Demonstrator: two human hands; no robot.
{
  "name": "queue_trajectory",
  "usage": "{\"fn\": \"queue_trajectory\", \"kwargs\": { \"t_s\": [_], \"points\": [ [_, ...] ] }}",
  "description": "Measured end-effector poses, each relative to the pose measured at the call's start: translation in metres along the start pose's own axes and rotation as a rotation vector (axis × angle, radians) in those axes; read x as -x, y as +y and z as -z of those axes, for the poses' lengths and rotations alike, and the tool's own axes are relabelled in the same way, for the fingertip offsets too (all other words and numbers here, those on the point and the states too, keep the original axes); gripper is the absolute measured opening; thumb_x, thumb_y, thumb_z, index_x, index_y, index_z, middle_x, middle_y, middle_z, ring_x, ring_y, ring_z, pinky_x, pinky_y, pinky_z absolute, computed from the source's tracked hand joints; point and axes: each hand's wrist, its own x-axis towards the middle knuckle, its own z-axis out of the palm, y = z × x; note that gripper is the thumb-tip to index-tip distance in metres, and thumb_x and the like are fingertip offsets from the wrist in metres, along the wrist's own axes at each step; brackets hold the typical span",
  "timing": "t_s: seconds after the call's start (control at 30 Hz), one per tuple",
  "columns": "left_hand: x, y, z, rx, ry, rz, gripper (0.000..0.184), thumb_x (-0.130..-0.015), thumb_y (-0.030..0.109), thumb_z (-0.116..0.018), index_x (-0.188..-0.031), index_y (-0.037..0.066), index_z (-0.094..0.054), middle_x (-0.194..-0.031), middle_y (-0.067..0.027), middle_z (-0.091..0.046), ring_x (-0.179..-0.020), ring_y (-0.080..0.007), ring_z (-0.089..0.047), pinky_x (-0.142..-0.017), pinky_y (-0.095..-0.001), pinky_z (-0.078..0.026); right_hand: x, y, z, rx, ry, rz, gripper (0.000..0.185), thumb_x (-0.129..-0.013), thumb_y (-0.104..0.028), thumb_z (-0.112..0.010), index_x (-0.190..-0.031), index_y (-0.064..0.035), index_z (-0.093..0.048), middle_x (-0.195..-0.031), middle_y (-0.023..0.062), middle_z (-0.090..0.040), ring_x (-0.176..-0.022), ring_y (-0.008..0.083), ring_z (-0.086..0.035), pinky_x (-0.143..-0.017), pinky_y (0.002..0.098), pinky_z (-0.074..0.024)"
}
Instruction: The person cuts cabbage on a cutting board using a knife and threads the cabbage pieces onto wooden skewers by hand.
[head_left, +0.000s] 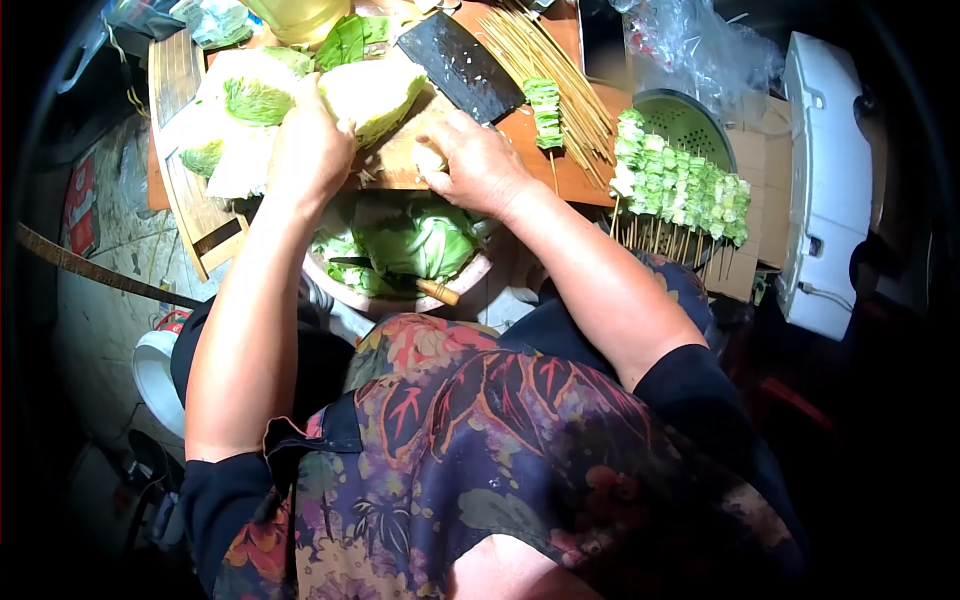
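My left hand (pixel 312 150) grips the near left side of a cut cabbage (pixel 375 92) on the wooden board (pixel 405 172), its thumb against the cut side. At the board's front right edge, my right hand (pixel 472 165) is curled around a small pale chunk (pixel 430 157), which looks like cabbage core. More cut cabbage (pixel 255 100) lies left of my left hand. Beyond my right hand rests a cleaver (pixel 460 65) with a wide dark blade and bits stuck to it. Below the board, a basin (pixel 345 293) holds cabbage leaves (pixel 425 240) and a knife with a wooden handle (pixel 437 291).
Bare bamboo skewers (pixel 560 85) lie right of the cleaver, beside one skewer of cabbage (pixel 545 110). Several loaded cabbage skewers (pixel 685 185) rest by a green colander (pixel 690 118). A white foam box (pixel 825 180) stands far right, near plastic bags (pixel 700 50).
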Motion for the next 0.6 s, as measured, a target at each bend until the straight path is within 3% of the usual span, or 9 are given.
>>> {"fn": "queue_trajectory", "kwargs": {
  "t_s": [0.1,0.2,0.3,0.4,0.43,0.53,0.6],
  "points": [
    [0.011,-0.005,0.004,-0.138,0.121,-0.190,0.052,-0.083,0.012,-0.060,-0.130,-0.003,-0.043,-0.113,-0.0306,-0.058,-0.107,-0.0413,-0.058,-0.094,-0.0425,-0.046,0.001,-0.001,0.009,-0.081,0.093,0.094,0.038,-0.076,-0.030,-0.070,-0.108,-0.0112,-0.062,-0.106,0.0146,-0.060,-0.091,0.0327,-0.062,-0.081,0.0406,-0.0520],
    [0.015,0.000,0.007,-0.216,0.251,-0.296,0.038,-0.083,0.013,-0.059,-0.119,0.001,-0.055,-0.105,-0.0224,-0.063,-0.096,-0.0372,-0.063,-0.088,-0.0418,-0.049,0.000,-0.005,0.032,-0.075,0.112,-0.080,0.040,-0.075,-0.027,-0.070,-0.110,-0.0118,-0.061,-0.108,0.0142,-0.060,-0.097,0.0314,-0.061,-0.085,0.0387,-0.0510],
    [0.021,0.011,0.004,-0.144,0.081,-0.284,0.021,-0.083,0.016,-0.061,-0.101,0.007,-0.064,-0.091,-0.0151,-0.068,-0.082,-0.0298,-0.066,-0.075,-0.0375,-0.051,0.007,-0.008,0.048,0.071,0.090,-0.368,0.043,-0.075,-0.024,-0.068,-0.115,-0.0113,-0.058,-0.113,0.0154,-0.059,-0.102,0.0315,-0.060,-0.089,0.0410,-0.0489],
    [0.022,0.011,-0.025,0.053,-0.203,-0.278,0.028,-0.083,0.014,-0.065,-0.110,0.008,-0.063,-0.095,-0.0156,-0.068,-0.086,-0.0291,-0.067,-0.078,-0.0373,-0.051,0.023,0.003,0.041,0.212,-0.020,-0.438,0.050,-0.076,-0.021,-0.068,-0.122,-0.0097,-0.052,-0.111,0.0170,-0.058,-0.105,0.0328,-0.059,-0.091,0.0417,-0.0480],
    [0.024,0.011,-0.037,0.051,-0.170,-0.306,0.033,-0.082,0.014,-0.066,-0.114,0.008,-0.062,-0.099,-0.0165,-0.067,-0.088,-0.0294,-0.066,-0.080,-0.0371,-0.051,0.027,0.000,0.040,0.195,-0.051,-0.449,0.039,-0.080,-0.016,-0.063,-0.115,-0.0049,-0.050,-0.110,0.0230,-0.056,-0.103,0.0381,-0.059,-0.088,0.0448,-0.0488],
    [0.022,0.012,-0.057,0.041,-0.147,-0.366,0.042,-0.080,0.014,-0.068,-0.121,0.007,-0.058,-0.108,-0.0191,-0.064,-0.091,-0.0304,-0.064,-0.082,-0.0369,-0.050,0.030,0.006,0.032,0.211,-0.104,-0.458,0.042,-0.080,-0.015,-0.063,-0.117,-0.0036,-0.047,-0.112,0.0232,-0.055,-0.104,0.0381,-0.059,-0.089,0.0447,-0.0487],
    [0.019,0.014,-0.061,-0.050,-0.298,-0.331,0.043,-0.080,0.016,-0.068,-0.120,0.004,-0.058,-0.109,-0.0200,-0.063,-0.091,-0.0304,-0.064,-0.081,-0.0369,-0.050,0.029,0.011,0.030,0.174,-0.133,-0.463,0.044,-0.080,-0.015,-0.063,-0.119,-0.0038,-0.045,-0.113,0.0229,-0.054,-0.102,0.0384,-0.059,-0.089,0.0445,-0.0486]
  ]
}}
